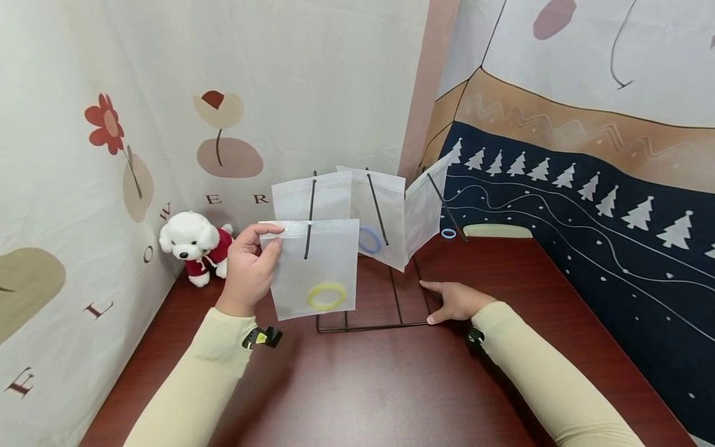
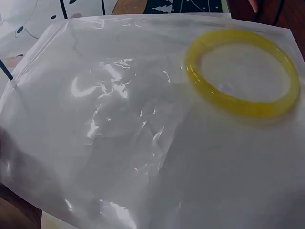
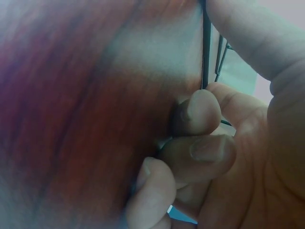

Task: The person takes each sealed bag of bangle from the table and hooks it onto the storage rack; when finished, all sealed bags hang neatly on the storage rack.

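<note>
My left hand pinches the upper left corner of a translucent zip bag, thumb in front. A yellow bangle lies low in that bag; it shows large in the left wrist view. A dark rod's end crosses the bag's top in front. Behind hang more such bags on rods of a black wire rack: one at left, a middle bag with a blue ring, and one at right. My right hand holds the rack's right front corner, thumb and forefinger on the wire.
A white plush dog in red sits at the table's back left. Beside the right-hand rod's tip is a small blue ring. A pale green strip lies along the back edge. Printed cloths hang behind the brown table.
</note>
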### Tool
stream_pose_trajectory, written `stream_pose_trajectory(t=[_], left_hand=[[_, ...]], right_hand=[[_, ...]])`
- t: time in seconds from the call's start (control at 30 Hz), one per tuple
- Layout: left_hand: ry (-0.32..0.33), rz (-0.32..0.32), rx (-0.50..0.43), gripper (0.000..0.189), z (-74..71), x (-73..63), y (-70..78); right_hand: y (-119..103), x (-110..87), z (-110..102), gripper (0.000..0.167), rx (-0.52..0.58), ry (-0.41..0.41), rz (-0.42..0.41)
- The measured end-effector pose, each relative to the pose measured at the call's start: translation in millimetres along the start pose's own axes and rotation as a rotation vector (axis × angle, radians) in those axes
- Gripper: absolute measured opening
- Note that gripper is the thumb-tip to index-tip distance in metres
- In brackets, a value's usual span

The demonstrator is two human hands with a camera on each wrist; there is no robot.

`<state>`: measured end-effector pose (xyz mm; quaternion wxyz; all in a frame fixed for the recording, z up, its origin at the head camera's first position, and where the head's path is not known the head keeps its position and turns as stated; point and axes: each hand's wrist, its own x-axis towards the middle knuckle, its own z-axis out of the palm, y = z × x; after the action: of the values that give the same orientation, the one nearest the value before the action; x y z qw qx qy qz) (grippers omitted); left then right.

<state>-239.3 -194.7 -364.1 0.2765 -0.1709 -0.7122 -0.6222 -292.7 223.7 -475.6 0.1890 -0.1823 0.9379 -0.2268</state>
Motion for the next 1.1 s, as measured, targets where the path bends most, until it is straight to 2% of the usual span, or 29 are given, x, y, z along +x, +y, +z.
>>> stream_pose_trajectory(t=[0.4, 1.1], left_hand=[[0.055, 0.032, -0.034, 0.018, 8.0, 13.6, -10.9], [0.118, 0.031, 0.067, 0.021, 18.0, 38.7, -23.2]], right_hand=[[-3.5, -1.5, -0.1, 0.098, 0.003, 0.008, 0.011], [-3.8, -2.9, -0.1, 0.096, 0.005, 0.010, 0.006]])
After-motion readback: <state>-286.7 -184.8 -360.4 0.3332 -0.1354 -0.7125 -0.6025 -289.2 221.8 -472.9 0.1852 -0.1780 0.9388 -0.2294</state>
